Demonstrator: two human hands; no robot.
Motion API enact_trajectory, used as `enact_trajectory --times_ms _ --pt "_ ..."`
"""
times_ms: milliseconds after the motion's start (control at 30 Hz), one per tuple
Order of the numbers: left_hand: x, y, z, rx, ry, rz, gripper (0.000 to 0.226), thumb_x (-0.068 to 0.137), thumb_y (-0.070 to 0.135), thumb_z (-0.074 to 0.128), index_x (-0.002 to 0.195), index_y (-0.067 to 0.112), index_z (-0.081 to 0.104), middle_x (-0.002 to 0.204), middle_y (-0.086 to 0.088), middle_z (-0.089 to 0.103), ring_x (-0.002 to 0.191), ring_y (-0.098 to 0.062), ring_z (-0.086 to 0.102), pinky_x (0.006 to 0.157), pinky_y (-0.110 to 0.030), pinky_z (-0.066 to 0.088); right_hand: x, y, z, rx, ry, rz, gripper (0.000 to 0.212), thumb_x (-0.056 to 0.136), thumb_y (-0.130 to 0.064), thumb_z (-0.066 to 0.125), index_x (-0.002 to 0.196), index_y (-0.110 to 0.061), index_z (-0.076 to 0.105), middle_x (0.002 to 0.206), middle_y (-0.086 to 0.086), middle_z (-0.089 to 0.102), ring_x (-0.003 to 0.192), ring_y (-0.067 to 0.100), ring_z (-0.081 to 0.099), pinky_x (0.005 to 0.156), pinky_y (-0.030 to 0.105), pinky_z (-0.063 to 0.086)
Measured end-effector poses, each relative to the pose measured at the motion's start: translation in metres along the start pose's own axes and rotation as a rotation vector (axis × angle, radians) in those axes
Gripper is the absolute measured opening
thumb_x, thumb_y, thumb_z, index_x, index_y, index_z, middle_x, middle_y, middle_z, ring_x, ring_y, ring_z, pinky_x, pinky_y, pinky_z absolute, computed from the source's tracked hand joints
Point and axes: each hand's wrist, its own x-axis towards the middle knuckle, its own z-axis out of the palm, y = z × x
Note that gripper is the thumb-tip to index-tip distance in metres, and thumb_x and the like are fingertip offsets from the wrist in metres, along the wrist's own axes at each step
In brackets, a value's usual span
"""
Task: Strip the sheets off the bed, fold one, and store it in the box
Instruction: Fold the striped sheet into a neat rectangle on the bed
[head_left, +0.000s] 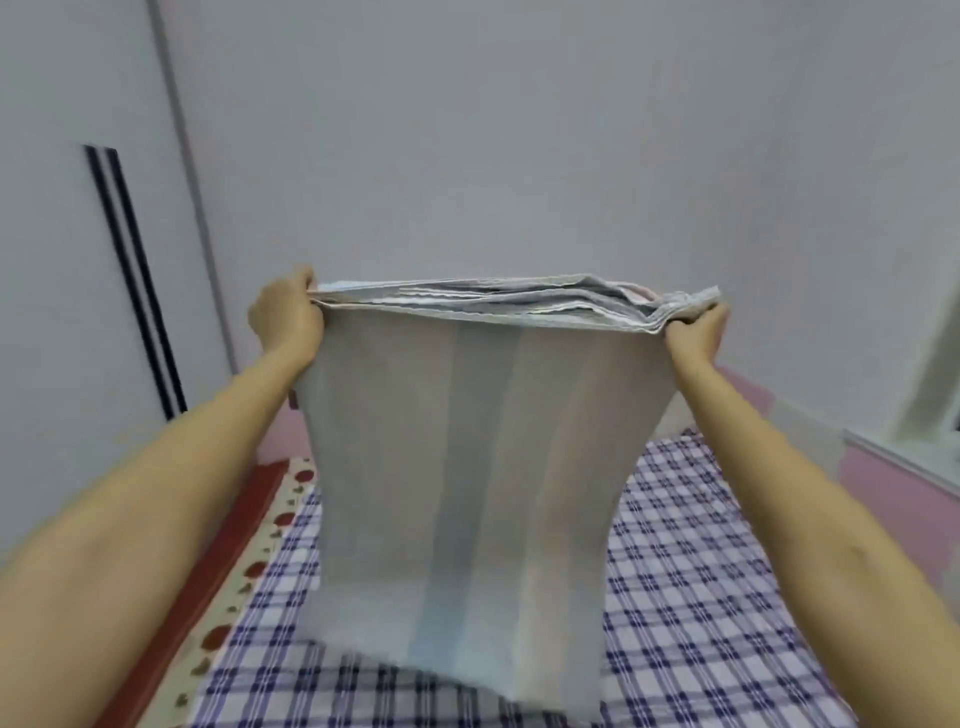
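Pale grey-white cloth, folded into many layers, hangs in the air above the bed (727, 597). This is the sheet (467, 467), held up by its top edge between two bare forearms stretched out from the near side.

The left hand (285, 317) has the left corner of that edge. Its fingers (306, 278) are curled over the stacked layers and grip them. The right hand (696, 332) has the right corner, with thumb and fingers closed in a pinch on the bunched folds. Between the hands the top edge runs almost level and shows a thick pile of layers, neat at the left and more ragged toward the right.

Below the hands the sheet drops as one broad panel with faint upright bands, and it turns a little bluish low down. Its lower end is blurred, and I cannot tell whether it touches the bed or hangs just above it.

A purple-and-white checked cover (701, 519) is spread over the bed under the sheet. A cream strip printed with red flowers (260, 551) runs along the bed's left side, with a red border beside it.

On the far side stands a plain white wall (519, 130). To the left is a white panel with two black upright stripes (135, 280). At the right edge are a white window frame (930, 364) and a pink lower wall.
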Motion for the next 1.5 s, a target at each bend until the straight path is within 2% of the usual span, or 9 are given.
enact_trajectory --times_ms 200,367,433,567,733,933,1167,1333,1500 --pt "0.002 -0.019 -0.016 -0.073 -0.029 0.136 0.020 0.067 -0.007 0.040 0.075 0.011 0.046 0.087 -0.016 0.050 0.077 -0.031 0.045 0.055 -0.031 0.024 0.035 0.018 0.017 0.185 -0.027 0.142 0.050 0.064 -0.015 0.050 0.113 -0.007 0.044 0.117 0.015 0.056 0.105 0.032 0.059 0.092 0.051 0.050" --pt "-0.064 -0.067 0.009 -0.173 -0.381 0.111 0.028 0.072 0.039 0.045 0.082 0.015 0.056 0.087 -0.010 0.054 0.083 -0.032 0.052 0.069 -0.041 0.038 -0.043 0.081 -0.005 0.074 -0.061 0.205 0.035 0.077 -0.007 0.059 0.107 -0.013 0.042 0.103 0.011 0.054 0.091 0.023 0.055 0.090 0.048 0.052" --pt "-0.115 -0.093 0.016 0.096 -0.651 0.295 0.027 0.086 0.028 0.050 0.101 0.010 0.062 0.102 -0.012 0.057 0.097 -0.032 0.053 0.079 -0.041 0.043 -0.085 0.130 -0.019 -0.057 -0.094 0.261 0.024 0.077 -0.004 0.059 0.100 -0.007 0.054 0.098 0.018 0.061 0.086 0.023 0.055 0.086 0.050 0.052" --pt "-0.231 -0.139 0.041 0.366 -0.963 0.615 0.009 0.083 0.009 0.061 0.085 0.016 0.055 0.082 -0.002 0.049 0.073 -0.021 0.047 0.053 -0.028 0.029 -0.188 0.208 -0.077 -0.389 -0.211 0.367 0.011 0.084 -0.003 0.059 0.091 -0.006 0.051 0.085 0.015 0.054 0.077 0.028 0.053 0.067 0.036 0.044" --pt "-0.368 -0.205 0.067 0.430 -1.306 0.583 0.025 0.085 0.008 0.053 0.068 0.019 0.037 0.071 0.003 0.037 0.065 -0.016 0.041 0.063 -0.035 0.039 -0.302 0.285 -0.146 -1.010 -0.747 0.273 0.011 0.086 0.000 0.055 0.077 -0.005 0.053 0.066 0.012 0.051 0.056 0.026 0.045 0.051 0.029 0.033" --pt "-0.534 -0.282 0.068 0.534 -1.627 0.681 0.019 0.077 0.001 0.053 0.083 0.019 0.052 0.090 0.000 0.056 0.085 -0.020 0.059 0.066 -0.030 0.042 -0.433 0.357 -0.196 -1.552 -1.373 0.005 0.026 0.088 -0.005 0.049 0.109 -0.015 0.060 0.107 0.005 0.062 0.099 0.026 0.059 0.075 0.031 0.038" --pt "-0.623 -0.312 0.066 0.450 -1.630 0.449 0.024 0.079 -0.002 0.050 0.092 0.016 0.058 0.094 -0.003 0.061 0.089 -0.023 0.061 0.072 -0.029 0.039 -0.500 0.419 -0.236 -1.776 -1.476 -0.067 0.043 0.087 0.000 0.044 0.123 -0.023 0.052 0.118 0.004 0.054 0.111 0.025 0.050 0.092 0.036 0.039" --pt "-0.693 -0.365 0.089 0.259 -1.919 -0.259 0.024 0.081 -0.007 0.049 0.085 0.014 0.058 0.106 -0.011 0.063 0.091 -0.023 0.057 0.078 -0.035 0.047 -0.552 0.466 -0.232 -1.997 -1.674 0.492 0.040 0.096 -0.015 0.039 0.136 -0.014 0.042 0.139 0.007 0.044 0.130 0.023 0.039 0.107 0.036 0.031" --pt "-0.714 -0.388 0.116 0.194 -1.197 -0.737 0.039 0.088 0.008 0.055 0.124 -0.001 0.046 0.127 -0.023 0.048 0.113 -0.037 0.047 0.095 -0.042 0.040 -0.616 0.508 -0.165 -1.539 -1.357 0.357 0.038 0.089 -0.007 0.046 0.127 -0.007 0.046 0.126 0.013 0.048 0.116 0.030 0.045 0.092 0.037 0.038"
